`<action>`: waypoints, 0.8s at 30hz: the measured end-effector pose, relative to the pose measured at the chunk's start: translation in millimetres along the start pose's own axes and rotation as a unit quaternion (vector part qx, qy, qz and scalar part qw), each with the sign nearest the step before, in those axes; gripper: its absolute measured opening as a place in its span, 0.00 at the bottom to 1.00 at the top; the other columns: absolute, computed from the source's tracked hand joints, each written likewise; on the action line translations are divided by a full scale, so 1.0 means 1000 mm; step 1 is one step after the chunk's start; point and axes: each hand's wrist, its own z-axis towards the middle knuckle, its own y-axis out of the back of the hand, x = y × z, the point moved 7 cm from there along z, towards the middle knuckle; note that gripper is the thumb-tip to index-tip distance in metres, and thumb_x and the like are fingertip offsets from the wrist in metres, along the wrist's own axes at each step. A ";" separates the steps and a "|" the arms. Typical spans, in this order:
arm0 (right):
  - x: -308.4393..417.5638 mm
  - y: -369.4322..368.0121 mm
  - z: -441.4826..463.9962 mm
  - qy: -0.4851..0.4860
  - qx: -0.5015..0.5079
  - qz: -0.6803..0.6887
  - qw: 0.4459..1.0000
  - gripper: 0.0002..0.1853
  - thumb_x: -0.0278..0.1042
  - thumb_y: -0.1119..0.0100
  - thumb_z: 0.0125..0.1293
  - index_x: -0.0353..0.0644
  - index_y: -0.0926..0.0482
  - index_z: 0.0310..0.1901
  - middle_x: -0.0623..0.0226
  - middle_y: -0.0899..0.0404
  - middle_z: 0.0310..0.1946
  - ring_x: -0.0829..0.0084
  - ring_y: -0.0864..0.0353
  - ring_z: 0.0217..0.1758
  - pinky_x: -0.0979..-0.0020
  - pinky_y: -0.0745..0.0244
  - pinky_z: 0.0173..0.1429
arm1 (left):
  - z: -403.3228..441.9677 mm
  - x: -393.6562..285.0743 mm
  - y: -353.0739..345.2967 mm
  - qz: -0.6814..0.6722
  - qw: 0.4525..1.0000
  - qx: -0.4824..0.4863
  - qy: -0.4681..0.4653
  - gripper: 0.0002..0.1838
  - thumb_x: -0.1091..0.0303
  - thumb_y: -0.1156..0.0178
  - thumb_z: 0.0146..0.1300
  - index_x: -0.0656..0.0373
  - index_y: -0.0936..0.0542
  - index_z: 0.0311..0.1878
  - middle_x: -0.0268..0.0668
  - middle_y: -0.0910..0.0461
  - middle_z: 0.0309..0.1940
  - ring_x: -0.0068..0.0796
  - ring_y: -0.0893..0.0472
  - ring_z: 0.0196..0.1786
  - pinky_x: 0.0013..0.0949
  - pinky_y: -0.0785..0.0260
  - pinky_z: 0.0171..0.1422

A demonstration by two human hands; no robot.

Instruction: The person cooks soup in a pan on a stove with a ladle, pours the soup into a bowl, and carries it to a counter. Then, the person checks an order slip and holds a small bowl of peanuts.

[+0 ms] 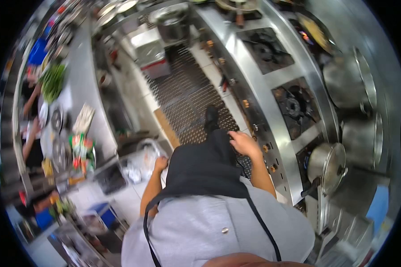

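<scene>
My left hand (161, 163) hangs low beside my black apron (196, 162), its fingers curled into a loose fist with nothing visible in it. It is nearest to a bin lined with clear plastic (148, 156). On the other side, my right hand (244, 143) is held at the apron's edge, close to the stove front. Its fingers are bent but slightly apart, and no object shows in them. One dark shoe (211, 116) steps forward on the perforated floor mat (187, 89).
Along the right runs a steel stove (259, 84) with burners, large pots (349, 82) and a lidded pot (326, 167). A steel counter (82, 75) on the left carries leafy greens (53, 82) and a colourful packet (81, 149). Ahead stands a white box (150, 51). Another person's arms (30, 138) reach in at left.
</scene>
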 end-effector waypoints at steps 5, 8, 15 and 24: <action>0.014 0.033 0.115 0.071 0.021 -0.009 0.997 0.17 0.36 0.44 0.62 0.42 0.26 0.51 0.48 0.22 0.46 0.49 0.21 0.49 0.53 0.26 0.52 | 0.011 0.027 -0.014 -0.093 0.986 -0.032 0.132 0.16 0.59 0.50 0.63 0.62 0.18 0.38 0.46 0.18 0.28 0.36 0.18 0.32 0.41 0.28 0.35; 0.019 0.058 0.173 0.103 0.052 -0.022 0.993 0.14 0.36 0.46 0.61 0.40 0.24 0.46 0.49 0.20 0.40 0.49 0.20 0.47 0.51 0.25 0.49 | 0.044 -0.017 0.005 -0.110 0.986 -0.005 0.126 0.15 0.59 0.50 0.63 0.60 0.20 0.35 0.44 0.20 0.26 0.35 0.20 0.30 0.39 0.30 0.33; 0.049 0.153 0.265 0.236 0.083 -0.025 0.968 0.13 0.36 0.46 0.61 0.38 0.24 0.44 0.49 0.19 0.36 0.46 0.19 0.43 0.49 0.24 0.45 | 0.140 -0.140 0.086 -0.177 0.981 -0.019 0.071 0.14 0.60 0.50 0.65 0.58 0.23 0.30 0.40 0.24 0.21 0.32 0.23 0.24 0.37 0.33 0.26; 0.060 0.184 0.298 0.254 0.143 0.052 0.955 0.22 0.40 0.46 0.66 0.41 0.29 0.59 0.51 0.23 0.46 0.51 0.24 0.52 0.56 0.29 0.56 | 0.210 -0.195 0.129 -0.200 0.977 -0.055 -0.057 0.16 0.61 0.50 0.66 0.55 0.27 0.23 0.35 0.29 0.15 0.28 0.28 0.16 0.33 0.37 0.18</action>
